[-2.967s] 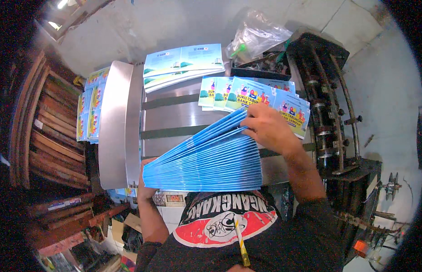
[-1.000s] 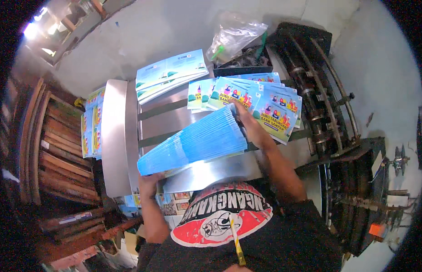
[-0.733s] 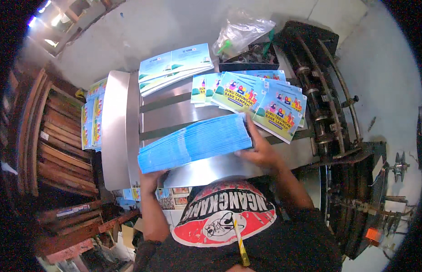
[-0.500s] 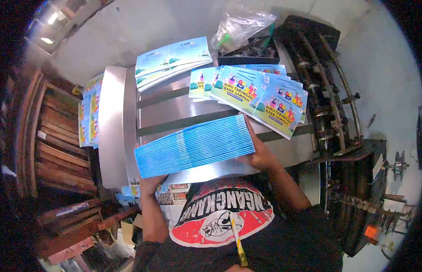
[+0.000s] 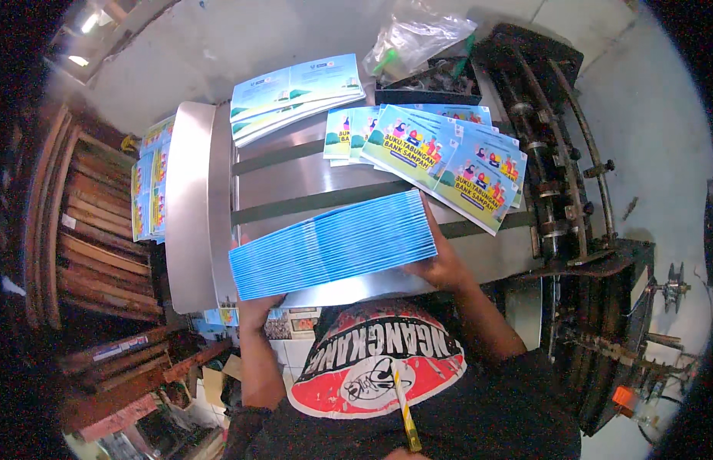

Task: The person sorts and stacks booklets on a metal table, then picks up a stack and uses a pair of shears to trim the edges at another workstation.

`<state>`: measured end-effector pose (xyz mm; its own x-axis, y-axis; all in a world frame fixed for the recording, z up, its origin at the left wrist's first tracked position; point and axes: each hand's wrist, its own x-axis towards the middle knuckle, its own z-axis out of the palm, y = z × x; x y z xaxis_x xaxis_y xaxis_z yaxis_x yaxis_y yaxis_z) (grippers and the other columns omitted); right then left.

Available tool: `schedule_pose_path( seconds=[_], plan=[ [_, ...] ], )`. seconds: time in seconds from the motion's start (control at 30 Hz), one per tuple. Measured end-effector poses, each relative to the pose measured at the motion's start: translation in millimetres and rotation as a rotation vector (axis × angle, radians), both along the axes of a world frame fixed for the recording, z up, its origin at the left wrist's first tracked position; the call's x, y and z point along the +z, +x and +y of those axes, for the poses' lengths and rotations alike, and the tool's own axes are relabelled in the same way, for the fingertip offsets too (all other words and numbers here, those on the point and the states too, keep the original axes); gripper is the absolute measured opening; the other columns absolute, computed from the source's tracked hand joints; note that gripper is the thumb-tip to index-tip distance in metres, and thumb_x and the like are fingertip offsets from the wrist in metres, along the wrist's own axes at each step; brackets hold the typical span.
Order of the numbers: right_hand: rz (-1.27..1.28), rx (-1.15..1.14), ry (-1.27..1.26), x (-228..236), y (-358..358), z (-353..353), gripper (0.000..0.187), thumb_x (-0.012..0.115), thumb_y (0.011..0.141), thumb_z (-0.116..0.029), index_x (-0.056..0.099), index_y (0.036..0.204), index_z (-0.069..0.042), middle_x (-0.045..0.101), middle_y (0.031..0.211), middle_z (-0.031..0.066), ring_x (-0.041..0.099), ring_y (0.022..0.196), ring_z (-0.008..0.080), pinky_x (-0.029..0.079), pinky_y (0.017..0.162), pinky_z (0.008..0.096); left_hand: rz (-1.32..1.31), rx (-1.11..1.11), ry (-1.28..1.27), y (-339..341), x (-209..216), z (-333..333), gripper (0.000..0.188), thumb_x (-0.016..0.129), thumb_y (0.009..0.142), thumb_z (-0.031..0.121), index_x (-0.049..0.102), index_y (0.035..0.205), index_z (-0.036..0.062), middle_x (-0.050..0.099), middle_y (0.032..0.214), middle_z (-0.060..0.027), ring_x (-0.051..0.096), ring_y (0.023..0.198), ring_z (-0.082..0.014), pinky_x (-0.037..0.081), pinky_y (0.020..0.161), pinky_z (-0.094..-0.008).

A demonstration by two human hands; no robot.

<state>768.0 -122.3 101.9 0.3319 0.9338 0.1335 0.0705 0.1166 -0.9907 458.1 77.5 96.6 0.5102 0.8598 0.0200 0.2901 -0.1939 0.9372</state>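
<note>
A thick stack of light blue booklets (image 5: pixel 333 245) is held between my two hands, its layered edges turned up and tilted higher on the right. My left hand (image 5: pixel 258 308) grips the lower left end, fingers mostly hidden beneath it. Round the right end closes my right hand (image 5: pixel 444 264), its fingers partly behind the stack. Just beyond the held stack, printed booklets with colourful covers (image 5: pixel 417 149) lie fanned out on the metal table (image 5: pixel 287 184). A pile of open printed sheets (image 5: pixel 295 88) rests at the table's far left.
Dark strips cross the metal table. Behind the fanned booklets stands a black tray (image 5: pixel 429 90) with a clear plastic bag (image 5: pixel 417 38). Rollers and metal rods (image 5: pixel 555 153) line the right side. More printed sheets (image 5: pixel 152 184) and wooden shelving (image 5: pixel 107 230) are at left. A yellow-striped stick (image 5: pixel 408 418) shows near my chest.
The view has shifted slightly, moving the table and its booklets a little in the picture. Both hands keep hold of the stack, which stays nearly in place.
</note>
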Motion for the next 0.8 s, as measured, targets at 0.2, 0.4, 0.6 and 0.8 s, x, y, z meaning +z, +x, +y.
schedule_pose_path(
  seconds=[0.2,0.4,0.6,0.8],
  plan=[
    [-0.021,0.009,0.012,-4,2,-1,0.117,0.082,0.075,-0.016,-0.001,0.157,-0.008,0.01,0.164,0.0146,0.017,0.149,0.0239,0.02,0.118,0.0381,-0.057,-0.001,-0.084,3,9,-3,0.129,0.093,0.052,0.014,0.014,0.155,0.0078,0.031,0.156,-0.0148,0.041,0.137,-0.0264,0.035,0.113,-0.038],
    [0.024,0.005,0.022,-9,2,1,0.12,0.083,0.074,-0.017,-0.002,0.157,-0.007,0.009,0.164,0.0153,0.016,0.149,0.024,0.019,0.118,0.0384,-0.003,-0.005,-0.049,6,10,-1,0.131,0.095,0.054,0.023,0.013,0.155,0.0065,0.03,0.156,-0.0153,0.04,0.137,-0.0271,0.034,0.114,-0.0387],
    [-0.041,0.018,0.093,13,24,-3,0.11,0.083,0.075,-0.03,0.012,0.156,-0.009,0.018,0.161,0.0167,0.021,0.147,0.0299,0.023,0.117,0.0409,0.16,-0.032,0.028,-4,4,1,0.117,0.092,0.06,0.028,0.025,0.152,0.0013,0.038,0.152,-0.0158,0.044,0.134,-0.0261,0.036,0.112,-0.038],
    [-0.863,-0.116,0.006,88,30,1,0.022,0.074,0.081,-0.025,0.067,0.096,-0.009,0.061,0.102,0.0108,0.058,0.1,0.0293,0.045,0.09,0.0411,0.073,-0.049,-0.022,2,10,-1,0.102,0.089,0.066,0.024,0.034,0.148,-0.0001,0.047,0.144,-0.0152,0.05,0.127,-0.0238,0.039,0.108,-0.0361]
  ],
)
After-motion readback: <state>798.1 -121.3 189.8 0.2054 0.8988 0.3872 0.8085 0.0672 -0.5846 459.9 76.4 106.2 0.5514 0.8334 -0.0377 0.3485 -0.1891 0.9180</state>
